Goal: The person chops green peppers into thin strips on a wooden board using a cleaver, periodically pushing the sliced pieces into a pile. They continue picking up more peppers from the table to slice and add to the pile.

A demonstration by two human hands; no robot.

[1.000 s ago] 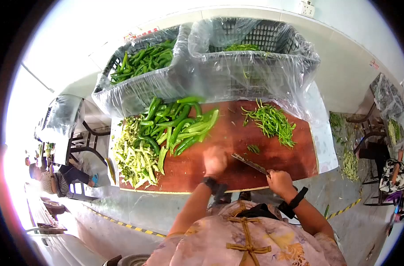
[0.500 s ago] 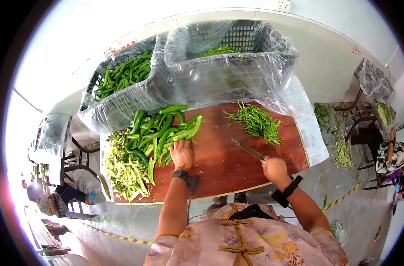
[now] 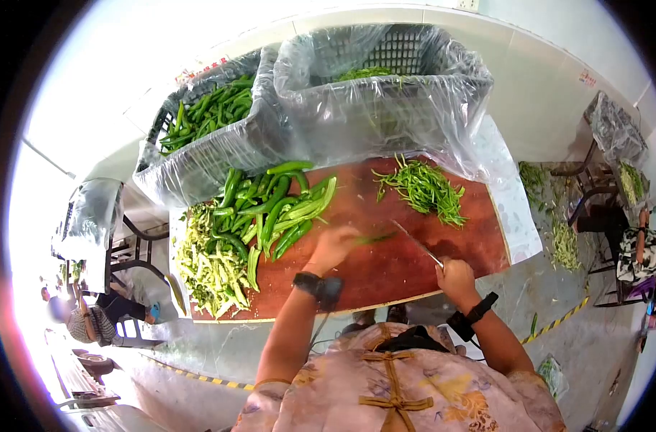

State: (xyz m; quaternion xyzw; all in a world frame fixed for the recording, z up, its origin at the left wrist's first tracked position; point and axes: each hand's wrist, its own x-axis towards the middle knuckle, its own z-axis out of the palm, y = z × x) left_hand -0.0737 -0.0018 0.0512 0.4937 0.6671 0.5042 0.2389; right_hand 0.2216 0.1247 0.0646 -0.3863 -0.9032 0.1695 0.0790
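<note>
My right hand is closed round the handle of a knife, its blade angled up and left over the reddish-brown board. My left hand, smeared by motion, is over the middle of the board. From its fingertips a blurred green pepper points toward the blade. To its left lies a heap of whole and split green peppers. Pale scraped-out pepper cores are piled at the board's left end. Thin green pepper shreds lie in a mound beyond the knife.
Behind the board stand two plastic-lined crates: one crate holds whole green peppers, the other crate some shredded green. Other people sit at the far left and far right. Chairs and scattered scraps are on the floor.
My left hand has left the pepper heap and moved right with a green pepper, toward the knife. My right hand with the knife has shifted slightly, its blade now steeper.
</note>
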